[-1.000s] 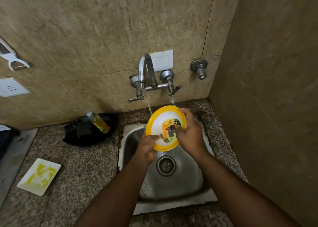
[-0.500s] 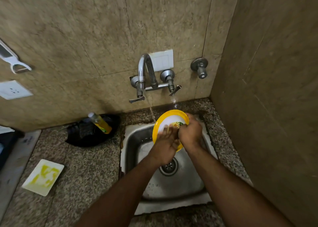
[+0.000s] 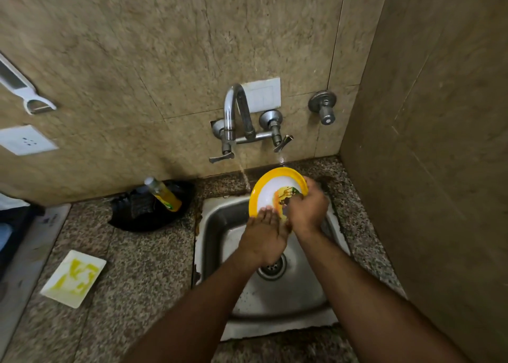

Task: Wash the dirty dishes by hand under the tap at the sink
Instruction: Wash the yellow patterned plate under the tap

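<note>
Stainless steel sink (image 3: 220, 225): 1 square basin with rounded corners and a round perforated drain (image 3: 272, 267), set into speckled granite counter (image 3: 143, 274). Chrome tap (image 3: 233, 109): arched spout, 2 lever handles, wall-mounted on mottled beige tile; a thin stream of water (image 3: 244, 171) is seen falling from it.

Plate (image 3: 270, 182): round, glossy, yellow rim, white centre with a coloured cartoon print. It is held tilted over the back of the basin, just right of the stream. Its right edge is gripped by the right hand (image 3: 308, 210), fingers curled over the printed face. The left hand (image 3: 265, 236) is laid flat against the lower face, fingers straight and together.

Also listed: 1 yellow liquid bottle (image 3: 165, 195) lying tilted on a black pan (image 3: 145, 219) left of the sink; 1 white rectangular tray (image 3: 74, 277) with yellow streaks on the counter.

Change from 0.5 s earlier: the left hand is placed slightly lower on the plate, so more of the white centre and print is exposed.
</note>
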